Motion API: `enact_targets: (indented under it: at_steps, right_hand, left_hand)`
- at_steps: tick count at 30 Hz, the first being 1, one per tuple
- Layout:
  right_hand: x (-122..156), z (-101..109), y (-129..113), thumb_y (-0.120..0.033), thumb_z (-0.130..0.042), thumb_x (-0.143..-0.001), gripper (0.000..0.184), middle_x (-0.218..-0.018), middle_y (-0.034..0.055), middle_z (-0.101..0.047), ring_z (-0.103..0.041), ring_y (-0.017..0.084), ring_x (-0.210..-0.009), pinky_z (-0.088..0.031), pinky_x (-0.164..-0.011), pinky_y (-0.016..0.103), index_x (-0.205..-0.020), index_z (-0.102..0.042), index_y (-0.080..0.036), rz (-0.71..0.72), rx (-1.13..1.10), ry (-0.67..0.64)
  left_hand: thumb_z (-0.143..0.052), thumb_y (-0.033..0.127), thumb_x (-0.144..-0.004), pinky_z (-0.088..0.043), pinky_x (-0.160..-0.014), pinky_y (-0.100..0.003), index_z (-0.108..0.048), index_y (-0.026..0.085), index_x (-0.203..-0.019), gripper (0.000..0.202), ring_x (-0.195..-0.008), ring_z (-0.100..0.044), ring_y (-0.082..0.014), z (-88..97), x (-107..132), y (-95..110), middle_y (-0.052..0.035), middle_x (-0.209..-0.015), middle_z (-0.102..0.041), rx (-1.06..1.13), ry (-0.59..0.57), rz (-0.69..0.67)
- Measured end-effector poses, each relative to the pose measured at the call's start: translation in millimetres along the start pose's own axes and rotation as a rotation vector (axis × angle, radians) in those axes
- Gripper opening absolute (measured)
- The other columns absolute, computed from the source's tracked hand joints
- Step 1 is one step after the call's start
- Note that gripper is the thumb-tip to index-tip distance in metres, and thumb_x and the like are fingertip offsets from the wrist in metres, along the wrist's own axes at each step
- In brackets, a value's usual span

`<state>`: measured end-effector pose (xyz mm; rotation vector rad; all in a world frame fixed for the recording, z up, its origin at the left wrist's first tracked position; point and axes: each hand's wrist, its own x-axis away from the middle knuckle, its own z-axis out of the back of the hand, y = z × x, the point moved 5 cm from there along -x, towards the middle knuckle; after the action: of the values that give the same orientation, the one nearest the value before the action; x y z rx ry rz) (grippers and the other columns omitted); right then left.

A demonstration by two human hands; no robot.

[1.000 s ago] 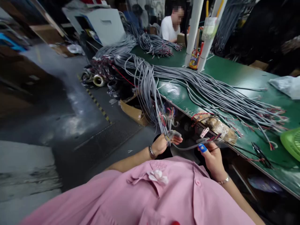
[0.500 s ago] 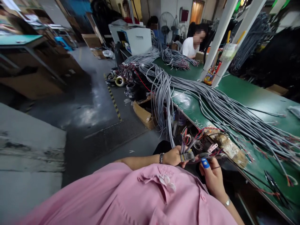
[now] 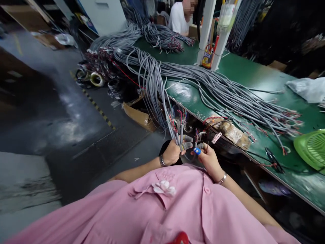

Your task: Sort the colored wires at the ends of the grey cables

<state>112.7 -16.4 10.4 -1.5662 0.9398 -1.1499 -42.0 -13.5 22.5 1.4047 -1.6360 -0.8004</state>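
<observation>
My left hand, with grey covers on some fingers, is closed round several grey cables. Their stripped ends fan out above it in red, blue and white wires. Close to its right, my right hand pinches a single grey cable end whose coloured wires point upward. Blue tape wraps the right thumb, and a grey cover shows on a finger. Both hands are in front of my pink shirt, just off the bench edge. A thick grey cable bundle hangs over that edge beyond the left hand.
On the green bench lie long grey cables, a taped brown block, pliers and a green basket. A cardboard box stands below the edge. A co-worker in white sits across the bench.
The view has turned right and down, bringing the green basket into sight. My hands have drawn slightly apart, and the right one now shows a cable end held upright.
</observation>
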Motion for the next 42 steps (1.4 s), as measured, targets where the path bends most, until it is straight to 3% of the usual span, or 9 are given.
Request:
enact_targets:
  at_steps: [8,15,21,24,28,34,42]
  right_hand:
    - [-13,-7,0,-0.055,-0.078,-0.067,0.043,-0.049,-0.0052,-0.055,-0.044,0.01,-0.038,-0.033,-0.038,0.022,-0.077,-0.053,-0.021,0.002,0.062,0.026]
    - [-28,-26,-17,-0.055,-0.077,-0.067,0.042,-0.047,-0.0044,-0.053,-0.046,0.01,-0.039,-0.034,-0.039,0.022,-0.072,-0.058,-0.018,0.042,0.135,-0.021]
    - [-28,-43,-19,-0.053,-0.073,-0.074,0.039,-0.048,-0.0037,-0.051,-0.042,0.009,-0.043,-0.034,-0.043,0.023,-0.068,-0.058,-0.018,0.088,0.187,-0.134]
    - [-27,-36,-18,-0.048,-0.076,-0.072,0.035,-0.067,-0.001,-0.062,-0.048,0.01,-0.051,-0.039,-0.048,0.024,-0.084,-0.061,-0.019,0.144,0.117,-0.059]
    - [-27,-23,-16,-0.041,-0.079,-0.071,0.039,-0.094,0.0031,-0.067,-0.058,0.014,-0.069,-0.045,-0.056,0.025,-0.099,-0.06,-0.021,0.196,0.047,0.005]
    - [-21,-7,-13,-0.034,-0.082,-0.068,0.03,-0.077,-0.0008,-0.064,-0.053,0.011,-0.062,-0.041,-0.054,0.023,-0.085,-0.062,-0.02,0.143,-0.13,0.067]
    - [-21,-4,-3,-0.027,-0.085,-0.063,0.03,-0.057,-0.0076,-0.049,-0.03,0.003,-0.044,-0.019,-0.04,0.018,-0.08,-0.061,-0.018,0.012,-0.371,0.046]
  left_hand:
    - [-0.085,0.042,-0.06,-0.027,-0.04,-0.017,-0.071,0.012,-0.093,0.047,-0.045,-0.038,-0.0026,12.1,-4,-20,0.0018,-0.063,-0.059,-0.208,0.013,0.056]
    - [-0.083,0.04,-0.064,-0.03,-0.039,-0.016,-0.072,0.013,-0.09,0.039,-0.049,-0.044,-0.0041,19.8,-3,3,-0.0026,-0.075,-0.066,-0.13,0.04,0.092]
    - [-0.081,0.042,-0.068,-0.029,-0.04,-0.017,-0.071,0.011,-0.082,0.036,-0.05,-0.047,-0.0057,36.3,4,17,-0.0048,-0.072,-0.068,-0.184,0.102,0.045]
    - [-0.075,0.047,-0.074,-0.029,-0.041,-0.017,-0.068,0.011,-0.08,0.037,-0.048,-0.047,-0.0061,36.5,7,17,-0.0047,-0.068,-0.067,-0.268,0.072,0.032]
    - [-0.068,0.05,-0.08,-0.034,-0.044,-0.018,-0.062,0.013,-0.076,0.039,-0.052,-0.053,-0.0088,22.0,9,15,-0.0037,-0.064,-0.065,-0.391,-0.051,0.054]
    - [-0.065,0.05,-0.084,-0.044,-0.055,-0.021,-0.06,0.013,-0.076,0.038,-0.053,-0.055,-0.0093,2.6,5,12,-0.0007,-0.059,-0.062,-0.395,-0.148,0.031]
    - [-0.078,0.041,-0.073,-0.043,-0.049,-0.019,-0.061,0.013,-0.094,0.038,-0.045,-0.055,-0.0071,12.2,4,-3,0.0007,-0.064,-0.064,-0.26,-0.201,0.111]
